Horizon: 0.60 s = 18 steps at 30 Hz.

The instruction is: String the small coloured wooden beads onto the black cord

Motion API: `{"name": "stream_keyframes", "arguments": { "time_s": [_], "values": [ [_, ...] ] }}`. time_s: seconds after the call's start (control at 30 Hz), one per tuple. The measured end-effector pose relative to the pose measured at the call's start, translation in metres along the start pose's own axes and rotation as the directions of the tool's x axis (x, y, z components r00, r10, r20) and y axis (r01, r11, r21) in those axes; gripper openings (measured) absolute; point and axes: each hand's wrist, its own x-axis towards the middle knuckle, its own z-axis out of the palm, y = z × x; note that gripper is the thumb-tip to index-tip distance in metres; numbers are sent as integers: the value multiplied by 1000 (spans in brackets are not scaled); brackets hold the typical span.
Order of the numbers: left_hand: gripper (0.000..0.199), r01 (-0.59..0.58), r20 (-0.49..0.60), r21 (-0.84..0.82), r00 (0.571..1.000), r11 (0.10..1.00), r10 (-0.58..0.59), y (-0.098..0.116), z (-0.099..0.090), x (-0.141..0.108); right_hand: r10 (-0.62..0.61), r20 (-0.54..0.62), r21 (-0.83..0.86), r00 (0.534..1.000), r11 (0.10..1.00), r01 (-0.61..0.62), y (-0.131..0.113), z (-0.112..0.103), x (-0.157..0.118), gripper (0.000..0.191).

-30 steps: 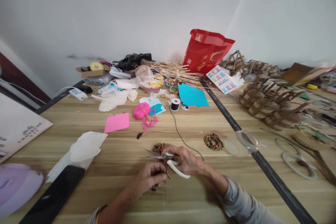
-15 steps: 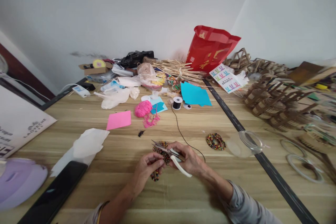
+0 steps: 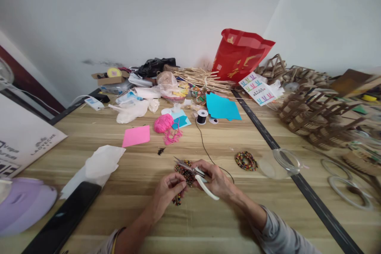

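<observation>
White-handled scissors (image 3: 206, 189) are gripped in my right hand (image 3: 218, 181), their blades parted and pointing left over a bunch of multicoloured beads (image 3: 185, 174). My left hand (image 3: 170, 190) is closed in a pinch on the near side of these beads, and a short beaded length hangs under its fingers. What exactly the fingertips pinch is partly hidden; it looks like part of the bead string. To the right lies a coiled bead string (image 3: 246, 161), apart from both hands. Small black scraps (image 3: 161, 151) lie beyond my left hand.
A black cord spool (image 3: 202, 117) trails its cord toward my right hand. Farther back are pink yarn (image 3: 163, 123), blue sheets (image 3: 224, 106) and a red bag (image 3: 241, 57). A black phone (image 3: 64, 218) lies at left; woven baskets (image 3: 309, 119) crowd the right.
The view has shifted slightly, so everything sits a little farther right. Both hands keep nearly the same pose, with the scissors still over the beads.
</observation>
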Motion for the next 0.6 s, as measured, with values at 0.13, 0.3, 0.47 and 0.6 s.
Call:
{"name": "stream_keyframes", "arguments": {
  "time_s": [0.13,0.3,0.47,0.6],
  "values": [
    [34,8,14,21,1000,1000,-9,3,1,-2,0,-17,16,1000,1000,0,1,0,0,33],
    [33,-15,41,22,999,1000,14,5,2,-5,5,-16,73,1000,997,-4,5,3,0,34],
    [37,-43,67,7,997,999,42,2,5,-5,45,18,230,999,972,-48,5,13,2,36],
    [37,-49,73,17,996,999,47,1,6,-5,68,23,280,997,957,-72,3,20,1,37]
  ]
}}
